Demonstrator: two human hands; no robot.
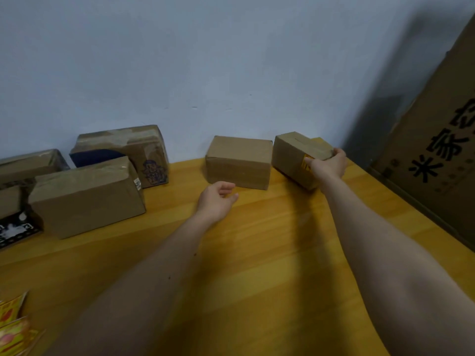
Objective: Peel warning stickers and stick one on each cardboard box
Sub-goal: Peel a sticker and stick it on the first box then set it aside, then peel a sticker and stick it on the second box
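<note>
Head view: yellow sticker (306, 162) half-hidden behind right hand (329, 164).

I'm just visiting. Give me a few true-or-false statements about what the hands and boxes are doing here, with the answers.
1. The right hand grips the far right box. True.
2. The left hand holds a sticker. False: it is empty, hovering before the middle box.
3. A yellow sticker shows on the far right box. True.
4. The sticker sheets lie at the table's far right. False: they are at the near left corner.
5. The boxes sit on a wooden table. True.
</note>
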